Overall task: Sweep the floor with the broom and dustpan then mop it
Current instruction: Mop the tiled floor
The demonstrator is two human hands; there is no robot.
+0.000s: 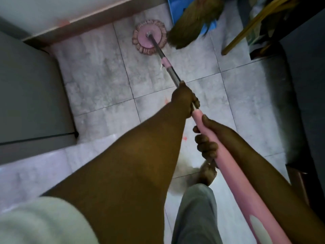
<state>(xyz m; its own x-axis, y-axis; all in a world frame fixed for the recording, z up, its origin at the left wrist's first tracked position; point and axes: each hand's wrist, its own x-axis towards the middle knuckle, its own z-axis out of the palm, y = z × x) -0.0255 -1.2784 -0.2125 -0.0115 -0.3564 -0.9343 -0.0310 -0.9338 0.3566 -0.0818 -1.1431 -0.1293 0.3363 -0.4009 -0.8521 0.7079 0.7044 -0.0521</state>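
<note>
both hands on the long pink-and-steel mop pole (pixel 173 73), its round pink fringed mop head (pixel 149 40) flat on the grey marbled tile floor (pixel 98 81)
the left hand (pixel 184 100) is curled round the bare steel part of the pole just above the pink grip, and the right hand (pixel 207 140) wraps the pink grip lower down, thumb lying along its top. the mop head lies near the brown skirting board (pixel 88 20) at the far wall, just beside the straw-coloured bristle broom (pixel 191 25); whether the bristles touch the head's right edge is unclear. a blue plastic thing (pixel 173 13) shows behind the bristles, mostly hidden. a bare foot (pixel 205 175) and grey trouser leg (pixel 193 213) stand under the pole
</note>
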